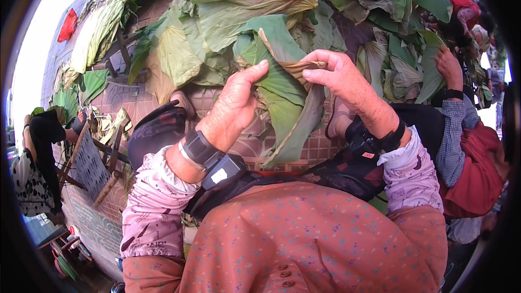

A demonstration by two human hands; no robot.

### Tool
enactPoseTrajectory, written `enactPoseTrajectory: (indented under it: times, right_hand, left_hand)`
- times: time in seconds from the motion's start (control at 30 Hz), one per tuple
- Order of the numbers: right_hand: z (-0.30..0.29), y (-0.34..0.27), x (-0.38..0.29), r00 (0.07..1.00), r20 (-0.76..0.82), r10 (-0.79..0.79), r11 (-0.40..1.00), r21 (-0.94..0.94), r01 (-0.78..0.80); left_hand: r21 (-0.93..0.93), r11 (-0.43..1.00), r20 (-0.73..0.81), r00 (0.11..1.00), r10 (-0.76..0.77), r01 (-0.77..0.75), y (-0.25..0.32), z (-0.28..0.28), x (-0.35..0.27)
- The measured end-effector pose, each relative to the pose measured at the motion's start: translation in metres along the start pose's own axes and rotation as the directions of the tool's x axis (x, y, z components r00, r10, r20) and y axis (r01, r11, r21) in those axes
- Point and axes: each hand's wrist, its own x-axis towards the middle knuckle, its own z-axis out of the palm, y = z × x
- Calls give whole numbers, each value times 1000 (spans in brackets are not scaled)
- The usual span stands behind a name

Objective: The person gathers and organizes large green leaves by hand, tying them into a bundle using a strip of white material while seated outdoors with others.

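A large green lotus leaf (pixel 283 95) with a dry, curled brown edge hangs between my hands, above the tiled ground. My left hand (pixel 238 99) grips its left side, thumb on top and fingers curled behind. The thumb and fingers of my right hand (pixel 344 79) pinch the brown edge at the upper right. Lower parts of the leaf droop in front of my knees. Just beyond it lies a heap of flattened, pale green lotus leaves (pixel 248 12), some with yellow and brown patches.
To the right, a co-worker's hand (pixel 449 67) touches another green leaf (pixel 431 67). More leaves (pixel 99 28) lie over a wooden frame at the upper left. A folding stool (pixel 91 162) stands at left, near another person (pixel 38 162). Red paving tiles (pixel 215 99) show between the things.
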Motion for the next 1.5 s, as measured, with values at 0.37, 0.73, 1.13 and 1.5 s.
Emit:
enactPoseTrajectory:
  times: [0.37,0.73,1.13,1.5]
  right_hand:
    - [-40,-22,5,982,-105,-159,973,-183,139]
    - [-69,-81,43,853,-186,-488,695,507,509]
    - [-120,-53,191,770,-462,-441,373,686,625]
    - [-68,10,245,895,-419,156,928,372,12]
  left_hand:
    - [122,992,25,1000,15,-18,2,0,-14]
    - [280,949,-85,989,-125,144,-15,-11,-29]
    - [304,941,-152,983,-106,148,-16,-20,-20]
    - [237,956,-144,980,-140,171,-8,-20,-15]
